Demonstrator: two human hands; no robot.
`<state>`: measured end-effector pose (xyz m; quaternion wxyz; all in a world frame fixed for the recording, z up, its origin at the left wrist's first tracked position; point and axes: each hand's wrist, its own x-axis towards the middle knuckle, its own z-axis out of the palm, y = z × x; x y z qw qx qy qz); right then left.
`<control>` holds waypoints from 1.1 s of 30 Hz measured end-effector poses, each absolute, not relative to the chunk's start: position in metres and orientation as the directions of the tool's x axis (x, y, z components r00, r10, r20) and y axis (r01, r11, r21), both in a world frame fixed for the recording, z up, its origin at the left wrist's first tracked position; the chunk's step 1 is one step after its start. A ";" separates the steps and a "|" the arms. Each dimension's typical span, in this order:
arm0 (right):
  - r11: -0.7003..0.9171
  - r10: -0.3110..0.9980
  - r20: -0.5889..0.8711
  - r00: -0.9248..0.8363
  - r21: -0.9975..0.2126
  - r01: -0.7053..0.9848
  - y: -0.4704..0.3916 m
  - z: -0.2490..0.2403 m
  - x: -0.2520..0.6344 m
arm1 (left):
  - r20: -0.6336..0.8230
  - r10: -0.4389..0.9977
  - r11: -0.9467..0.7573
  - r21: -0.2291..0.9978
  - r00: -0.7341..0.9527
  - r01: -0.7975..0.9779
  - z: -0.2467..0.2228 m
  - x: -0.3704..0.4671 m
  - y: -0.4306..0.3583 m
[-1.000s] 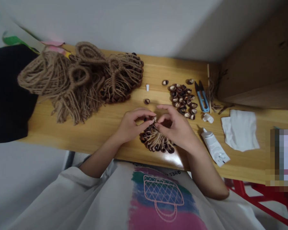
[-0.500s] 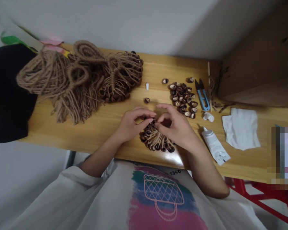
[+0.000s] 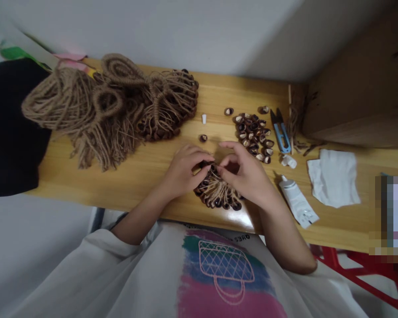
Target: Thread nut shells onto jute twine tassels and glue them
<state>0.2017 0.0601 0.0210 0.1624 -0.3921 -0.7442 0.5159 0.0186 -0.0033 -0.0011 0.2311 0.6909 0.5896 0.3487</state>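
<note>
On the table in front of me lies a bundle of twine strands [image 3: 220, 187] with dark brown nut shells around its outer edge. My left hand [image 3: 189, 170] is closed at the bundle's upper left, thumb and fingers around a dark shell [image 3: 213, 168]. From the right, my right hand [image 3: 243, 172] pinches at the same spot, its thumb and a finger together and its index finger raised. Whatever is between the right fingertips is too small to make out. A loose shell [image 3: 203, 138] and a small white cap [image 3: 204, 119] sit just beyond my hands.
Several shell halves [image 3: 252, 132] are heaped beyond my right hand, near blue-handled thread snips [image 3: 281, 132]. A white glue tube [image 3: 298, 201] and white cloth [image 3: 333, 179] lie at right, below a cardboard box [image 3: 358, 88]. Finished-looking twine and shell bundles [image 3: 155, 101] lie at left.
My left fingers have closed in around the shell at the top of the bundle. The right fingertips have shifted slightly right. Everything else stays in place.
</note>
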 end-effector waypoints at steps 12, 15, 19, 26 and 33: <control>0.186 0.806 -0.152 -0.572 -0.853 0.488 0.062 0.021 0.202 | 0.147 0.985 -0.170 0.728 0.092 0.664 0.000 0.021 -0.001; 0.192 0.816 -0.145 -0.559 -0.844 0.500 0.063 0.022 0.202 | 0.126 0.988 -0.155 0.724 0.093 0.672 0.000 0.022 -0.001; 0.202 0.818 -0.143 -0.558 -0.836 0.510 0.062 0.023 0.201 | 0.108 0.989 -0.149 0.712 0.103 0.686 0.001 0.024 -0.001; 0.196 0.806 -0.155 -0.571 -0.841 0.505 0.061 0.022 0.201 | 0.080 0.994 -0.108 0.700 0.073 0.706 0.001 0.028 0.001; 0.175 0.792 -0.148 -0.592 -0.874 0.452 0.060 0.020 0.201 | 0.062 0.998 -0.066 0.728 0.031 0.682 0.003 0.030 0.002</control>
